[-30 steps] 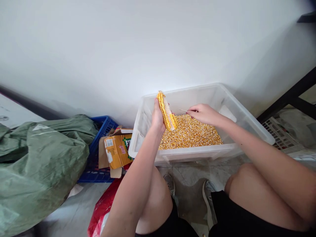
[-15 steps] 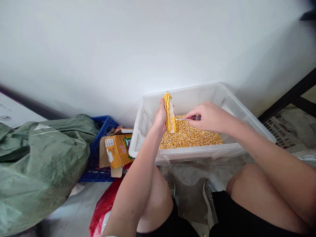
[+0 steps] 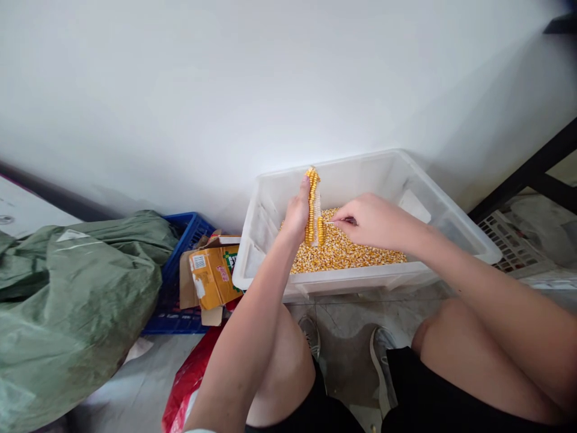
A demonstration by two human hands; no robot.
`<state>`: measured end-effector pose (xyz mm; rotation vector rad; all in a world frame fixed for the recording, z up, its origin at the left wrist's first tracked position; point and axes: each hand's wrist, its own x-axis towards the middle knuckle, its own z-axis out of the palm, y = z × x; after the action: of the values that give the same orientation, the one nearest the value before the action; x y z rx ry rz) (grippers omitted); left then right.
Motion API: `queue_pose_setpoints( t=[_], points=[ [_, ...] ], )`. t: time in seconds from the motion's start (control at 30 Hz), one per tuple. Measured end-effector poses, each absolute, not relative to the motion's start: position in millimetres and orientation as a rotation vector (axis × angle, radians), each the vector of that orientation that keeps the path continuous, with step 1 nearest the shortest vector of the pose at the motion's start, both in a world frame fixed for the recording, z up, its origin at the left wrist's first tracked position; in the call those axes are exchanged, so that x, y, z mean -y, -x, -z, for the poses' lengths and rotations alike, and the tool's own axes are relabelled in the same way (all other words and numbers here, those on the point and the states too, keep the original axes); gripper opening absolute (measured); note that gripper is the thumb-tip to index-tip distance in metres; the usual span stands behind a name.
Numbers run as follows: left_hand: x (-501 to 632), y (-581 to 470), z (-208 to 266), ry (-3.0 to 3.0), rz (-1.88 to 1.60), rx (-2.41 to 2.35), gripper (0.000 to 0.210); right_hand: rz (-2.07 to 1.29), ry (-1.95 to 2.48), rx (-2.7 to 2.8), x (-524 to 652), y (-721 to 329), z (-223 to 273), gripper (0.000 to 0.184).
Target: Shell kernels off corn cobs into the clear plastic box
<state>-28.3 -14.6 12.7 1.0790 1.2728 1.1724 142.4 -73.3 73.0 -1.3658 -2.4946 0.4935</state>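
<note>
1. Since the earlier frame the corn cob (image 3: 314, 207) has turned so its bare stripped strip faces the camera, and the right hand (image 3: 369, 221) has slid left toward it.
2. Left hand (image 3: 297, 211) wraps the cob, holding it upright above the loose kernels (image 3: 356, 252) in the clear plastic bin (image 3: 433, 207).
3. Right hand pinches a thin metal tool (image 3: 336, 222), tip touching the cob's lower kernels.
4. Green sack (image 3: 76, 300) and torn carton (image 3: 211, 273) lie to the left.
</note>
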Motion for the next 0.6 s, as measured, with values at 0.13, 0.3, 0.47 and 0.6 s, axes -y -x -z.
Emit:
queue_pose_setpoints(
  t=[0.13, 0.3, 0.47, 0.6],
  points=[
    [11.7, 28.7, -11.6, -0.9, -1.16, -1.247, 0.066, -0.773, 1.339, 2.392, 55.0, -150.5, -60.0, 0.026],
    [8.6, 29.6, -10.3, -0.69, -1.122, -1.186, 0.063, -0.958, 1.272, 2.246, 40.7, -153.4, -46.4, 0.032],
    [8.3, 33.7, -11.0, -0.641, -1.198, -1.214, 0.059, -1.049, 1.324, 2.231, 30.8, -164.0, -44.0, 0.03],
    [11.8, 34.6, -13.9, -0.679, -1.221, -1.182, 0.051, -0.874, 1.545, 2.245, 19.0, -174.3, -30.8, 0.03]
  ],
)
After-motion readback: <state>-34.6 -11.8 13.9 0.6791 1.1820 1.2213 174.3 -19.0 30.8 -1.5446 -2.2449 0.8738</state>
